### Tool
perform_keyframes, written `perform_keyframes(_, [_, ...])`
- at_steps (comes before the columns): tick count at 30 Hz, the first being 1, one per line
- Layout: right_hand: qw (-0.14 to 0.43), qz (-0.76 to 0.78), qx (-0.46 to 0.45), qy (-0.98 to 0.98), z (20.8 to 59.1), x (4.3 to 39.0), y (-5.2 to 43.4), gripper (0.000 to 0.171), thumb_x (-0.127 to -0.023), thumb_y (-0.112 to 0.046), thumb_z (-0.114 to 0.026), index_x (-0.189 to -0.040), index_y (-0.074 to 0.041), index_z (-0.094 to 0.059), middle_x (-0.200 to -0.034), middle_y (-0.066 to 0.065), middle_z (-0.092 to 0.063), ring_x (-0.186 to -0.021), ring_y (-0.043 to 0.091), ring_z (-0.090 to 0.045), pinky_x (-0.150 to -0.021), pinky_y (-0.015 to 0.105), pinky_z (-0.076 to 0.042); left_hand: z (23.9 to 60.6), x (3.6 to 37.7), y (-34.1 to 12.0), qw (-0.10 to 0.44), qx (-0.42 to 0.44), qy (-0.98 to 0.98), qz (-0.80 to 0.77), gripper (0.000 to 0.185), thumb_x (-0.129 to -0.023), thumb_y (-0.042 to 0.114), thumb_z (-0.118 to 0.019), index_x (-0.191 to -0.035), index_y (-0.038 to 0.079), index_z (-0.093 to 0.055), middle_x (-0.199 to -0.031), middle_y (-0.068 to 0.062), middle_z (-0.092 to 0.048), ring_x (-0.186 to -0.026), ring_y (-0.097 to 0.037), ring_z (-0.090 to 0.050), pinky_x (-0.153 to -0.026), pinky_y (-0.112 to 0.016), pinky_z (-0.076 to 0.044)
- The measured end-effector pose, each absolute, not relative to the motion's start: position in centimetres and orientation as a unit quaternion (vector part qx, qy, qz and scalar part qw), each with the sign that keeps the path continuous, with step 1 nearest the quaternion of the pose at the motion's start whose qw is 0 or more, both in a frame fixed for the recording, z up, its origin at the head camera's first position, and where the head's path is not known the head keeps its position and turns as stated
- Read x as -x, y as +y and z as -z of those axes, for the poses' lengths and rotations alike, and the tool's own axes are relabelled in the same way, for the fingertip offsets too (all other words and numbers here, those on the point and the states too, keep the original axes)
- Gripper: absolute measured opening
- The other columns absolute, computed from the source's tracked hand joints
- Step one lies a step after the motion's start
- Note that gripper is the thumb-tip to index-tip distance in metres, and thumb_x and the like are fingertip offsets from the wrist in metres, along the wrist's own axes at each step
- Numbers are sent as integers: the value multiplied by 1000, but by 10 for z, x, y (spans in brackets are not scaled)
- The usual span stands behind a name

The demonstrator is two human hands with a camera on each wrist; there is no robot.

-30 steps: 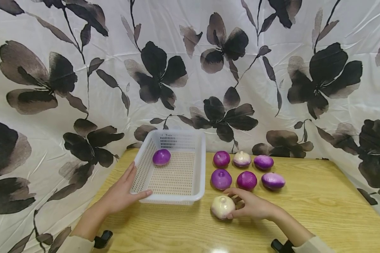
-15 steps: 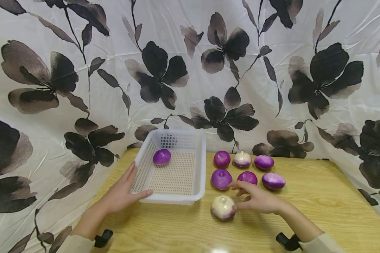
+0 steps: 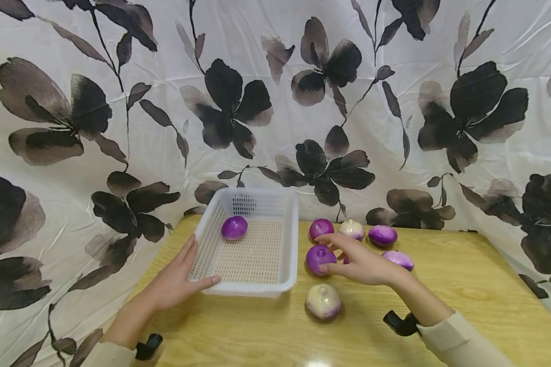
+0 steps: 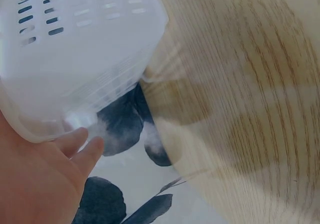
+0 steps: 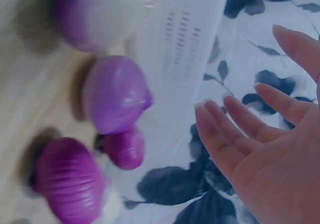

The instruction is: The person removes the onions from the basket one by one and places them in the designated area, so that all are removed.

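My left hand (image 3: 176,278) lies at the near left corner of the white plastic basket (image 3: 290,244), fingers stretched along its side and thumb over the front rim. One purple onion (image 3: 234,228) sits inside. My right hand (image 3: 360,257) is over the purple onion (image 3: 319,260) in the nearer row, fingers spread around it in the head view. In the right wrist view, the hand (image 5: 265,139) is apart from that onion (image 5: 115,94), with nothing in its fingers. Nearest the front, a pale onion (image 3: 323,302) with a purple base stands on the table. A ridged magenta onion (image 5: 70,181) is mostly hidden by my hand in the head view.
Behind stand a magenta onion (image 3: 320,229), a pale onion (image 3: 351,229) and a purple onion (image 3: 382,235). A purple-and-white onion (image 3: 399,260) lies right of my hand. The wooden table (image 3: 464,285) meets a floral cloth (image 3: 275,127) at the back.
My right hand has left the pale front onion, drawn back slightly, then moved up and left over the purple onion behind it. My left hand and the basket have stayed in place.
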State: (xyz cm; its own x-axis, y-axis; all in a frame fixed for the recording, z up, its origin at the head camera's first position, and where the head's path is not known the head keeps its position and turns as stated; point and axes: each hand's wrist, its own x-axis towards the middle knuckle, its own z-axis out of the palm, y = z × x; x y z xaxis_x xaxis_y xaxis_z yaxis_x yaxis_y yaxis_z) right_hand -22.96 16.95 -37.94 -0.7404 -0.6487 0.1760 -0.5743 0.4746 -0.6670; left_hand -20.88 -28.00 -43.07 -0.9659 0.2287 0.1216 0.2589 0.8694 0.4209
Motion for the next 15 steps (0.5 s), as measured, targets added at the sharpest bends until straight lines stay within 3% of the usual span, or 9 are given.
perform_keyframes(9, [-14,310,395,865,351,246,134,62,-96,-27,-73,-149,-6,-50,-143,10,-56,-131,28,-53,-111,51,-44,429,209,-280,33,123,-966,224,124,-85,73,-66,-163,-2,-6,-170,-22,2,-149,-54,-21,-115,-69,-27])
perform_keyframes(15, [-4,302,391,869,339,258,109,62,-96,-27,-72,-150,-8,-48,-145,14,-53,-128,33,-56,-104,50,-49,430,209,-280,35,126,-966,223,124,-85,74,-65,-162,-4,-7,-170,-22,1,-149,-54,-20,-115,-69,-27])
